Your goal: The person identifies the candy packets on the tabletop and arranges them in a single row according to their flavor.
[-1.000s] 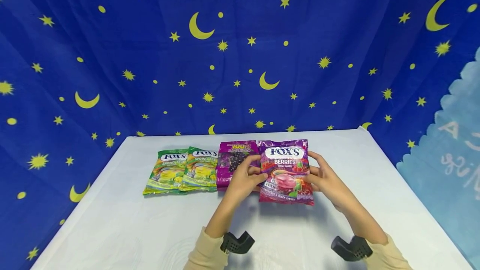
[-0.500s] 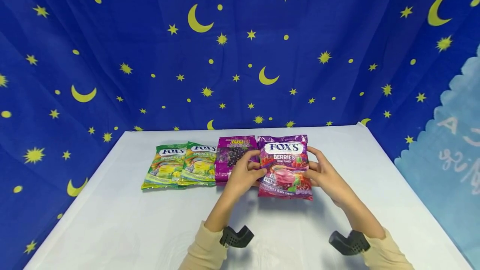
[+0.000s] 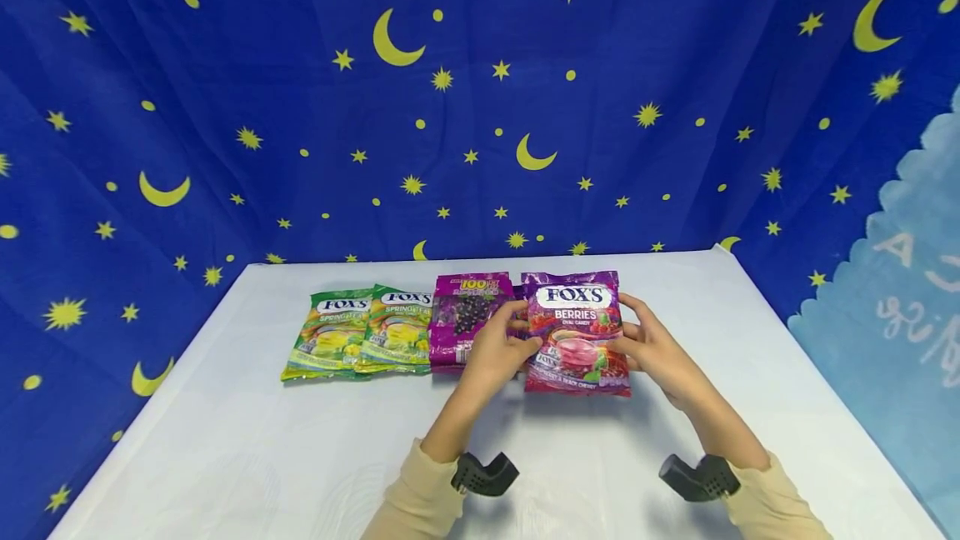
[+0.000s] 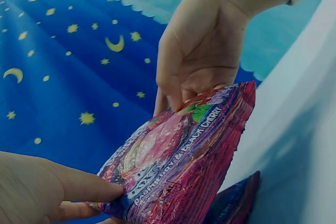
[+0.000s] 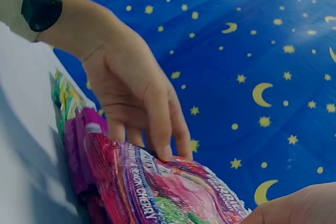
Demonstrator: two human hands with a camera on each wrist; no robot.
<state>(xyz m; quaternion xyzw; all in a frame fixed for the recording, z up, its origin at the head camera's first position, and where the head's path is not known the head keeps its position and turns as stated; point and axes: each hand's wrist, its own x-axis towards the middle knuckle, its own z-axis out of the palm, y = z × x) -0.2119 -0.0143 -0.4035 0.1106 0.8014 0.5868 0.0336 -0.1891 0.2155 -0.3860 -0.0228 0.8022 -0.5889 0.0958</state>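
Observation:
A purple and red bag of Fox's Berries candy (image 3: 576,332) is held up by both hands, its front facing the head view. The left hand (image 3: 498,348) pinches its left edge, thumb on the front. On the opposite edge, the right hand (image 3: 660,352) grips it the same way, fingers behind. In the left wrist view, another dark purple and red bag (image 4: 234,203) lies under the held one, mostly hidden. Just left of it is a magenta bag with a blackcurrant picture (image 3: 457,315), partly covered by the left hand.
Two green and yellow Fox's Spring Tea bags (image 3: 330,336) overlap at the left end of the row. They lie on a white table (image 3: 225,457), with a blue star-and-moon curtain (image 3: 480,107) behind. A light blue panel (image 3: 900,340) stands at the right.
The held Berries bag and the left hand have shifted slightly right. A sliver of purple bag now shows between it and the magenta bag. The other bags keep their places.

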